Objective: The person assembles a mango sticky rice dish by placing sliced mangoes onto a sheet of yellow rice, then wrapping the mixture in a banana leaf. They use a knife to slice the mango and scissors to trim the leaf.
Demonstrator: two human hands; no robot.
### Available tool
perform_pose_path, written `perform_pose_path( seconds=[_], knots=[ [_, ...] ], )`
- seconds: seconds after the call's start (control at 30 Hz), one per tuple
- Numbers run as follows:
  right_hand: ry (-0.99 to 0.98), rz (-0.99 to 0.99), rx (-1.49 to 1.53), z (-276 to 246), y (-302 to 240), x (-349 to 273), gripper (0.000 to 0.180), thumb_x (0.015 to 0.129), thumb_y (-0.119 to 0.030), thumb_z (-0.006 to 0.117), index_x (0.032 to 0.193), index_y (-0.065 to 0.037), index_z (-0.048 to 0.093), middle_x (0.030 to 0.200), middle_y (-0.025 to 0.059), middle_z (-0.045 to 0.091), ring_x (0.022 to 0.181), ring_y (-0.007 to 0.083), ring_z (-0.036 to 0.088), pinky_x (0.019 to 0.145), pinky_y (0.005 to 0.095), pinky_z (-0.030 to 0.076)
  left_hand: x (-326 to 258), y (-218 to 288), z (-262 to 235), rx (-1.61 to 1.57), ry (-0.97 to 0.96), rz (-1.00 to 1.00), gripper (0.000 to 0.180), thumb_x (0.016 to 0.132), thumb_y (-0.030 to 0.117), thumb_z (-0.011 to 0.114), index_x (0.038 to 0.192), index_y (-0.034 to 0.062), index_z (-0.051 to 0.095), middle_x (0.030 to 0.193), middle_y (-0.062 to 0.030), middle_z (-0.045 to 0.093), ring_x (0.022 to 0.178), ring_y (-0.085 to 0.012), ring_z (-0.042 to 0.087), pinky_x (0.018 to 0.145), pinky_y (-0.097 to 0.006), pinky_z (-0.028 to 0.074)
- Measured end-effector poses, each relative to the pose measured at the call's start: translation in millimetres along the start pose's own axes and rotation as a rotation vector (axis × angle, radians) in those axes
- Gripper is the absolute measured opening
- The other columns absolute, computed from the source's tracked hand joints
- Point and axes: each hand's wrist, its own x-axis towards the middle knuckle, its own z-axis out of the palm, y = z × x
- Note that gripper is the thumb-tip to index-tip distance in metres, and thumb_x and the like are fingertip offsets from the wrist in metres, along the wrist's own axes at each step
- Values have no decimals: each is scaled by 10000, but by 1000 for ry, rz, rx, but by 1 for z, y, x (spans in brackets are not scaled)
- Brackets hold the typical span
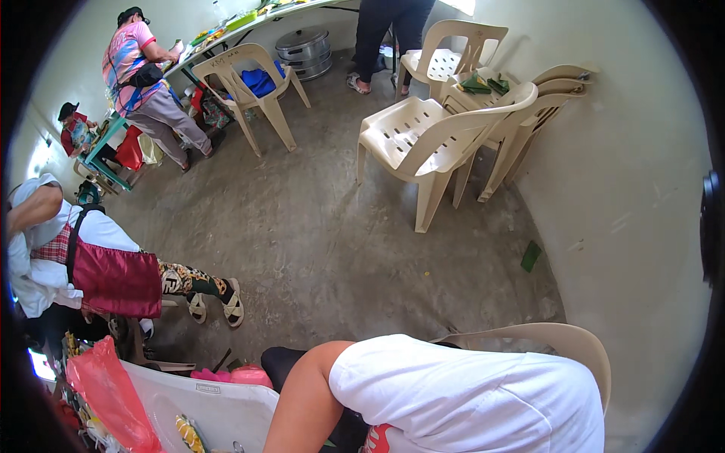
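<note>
Neither my left hand nor my right hand shows in the head view. Along the bottom edge, a person's bare arm [308,400] and white shirt [468,396] fill the middle and right; the hand of that arm is cut off below. At lower left is a white tabletop [162,396], partly covered by a crumpled red plastic bag [109,385]. A small yellow and green item [189,434] lies on it, its kind unclear. Pink plastic [249,375] shows just past the table's far edge.
A person in a maroon apron [117,279] stands at left. Cream plastic chairs [423,136] stand at right, some stacked, with folded green leaves [476,84] on one. Farther back are another chair [245,83], steel pots [303,49], a long table [264,16] and several people.
</note>
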Motion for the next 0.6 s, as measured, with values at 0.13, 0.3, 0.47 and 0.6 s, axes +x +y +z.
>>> perform_pose_path(
  seconds=[0.13, 0.3, 0.47, 0.6],
  knots=[
    [64, -44, 1, 25, 2, 4, 330, 844, -305, 565, 721, -16, 665, 653, 163, 631, 518, 312, 576, 467, 526, 381, -3, 0, -7, 1, 4, 4, 432, 1001, 240, 545, 1370, 24, 485, 1311, -143, 573, 1191, -243, 563, 1027, -389, 450],
    [-311, -41, -276, -54, -39, 10, 316, 846, -256, 560, 783, 24, 690, 722, 210, 666, 640, 335, 665, 546, 554, 474, -6, 0, -19, -31, 28, -7, 434, 1003, 237, 541, 1375, 21, 477, 1313, -145, 570, 1193, -244, 562, 1031, -392, 450],
    [-305, -62, -87, -1, -37, 16, 258, 852, -196, 573, 812, 13, 718, 760, 198, 689, 697, 338, 686, 600, 496, 514, -5, -2, -40, -66, 48, -16, 437, 1005, 233, 536, 1379, 17, 469, 1315, -146, 567, 1195, -246, 560, 1035, -395, 449],
    [-364, 20, -25, 18, -43, 22, 233, 850, -183, 585, 829, 1, 727, 773, 173, 699, 695, 338, 679, 622, 456, 518, -7, -4, -55, -80, 73, -38, 438, 1007, 230, 532, 1383, 15, 463, 1317, -147, 565, 1196, -247, 559, 1039, -398, 449]
  ],
)
